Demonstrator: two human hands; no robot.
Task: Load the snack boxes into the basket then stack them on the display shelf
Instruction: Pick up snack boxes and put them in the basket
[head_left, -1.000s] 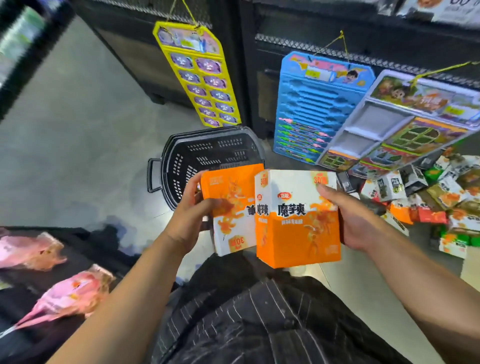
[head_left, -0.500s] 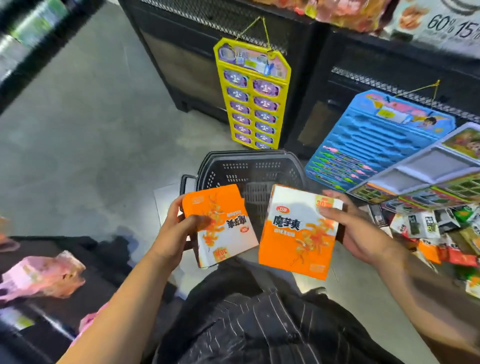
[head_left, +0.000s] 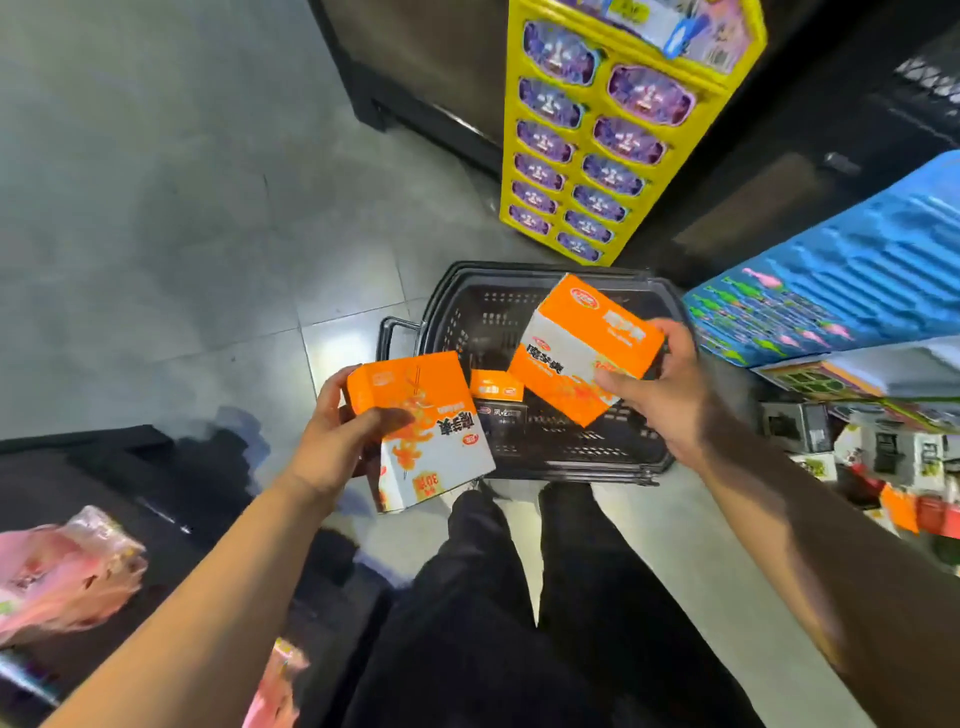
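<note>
The big grey floor (head_left: 156, 208) fills the left side. The black basket (head_left: 519, 267) sits on it, right in front of the person's legs. A yellow hanging card (head_left: 597, 140) hangs behind the basket.

A second ago both orange and white snack boxes were held side by side, close to the body. Now they have moved apart and out toward the basket. The right box (head_left: 576, 353) is tipped and hangs over the open basket. The right hand (head_left: 660, 395) holds it with fingers and thumb curled round one end. The left box (head_left: 426, 431) is just beside the basket's near corner. The left hand (head_left: 332, 441) grips it, thumb on the front.

A small orange box (head_left: 496, 387) already lies in the basket. I think the right box goes in next. The shelf comes later.
</note>
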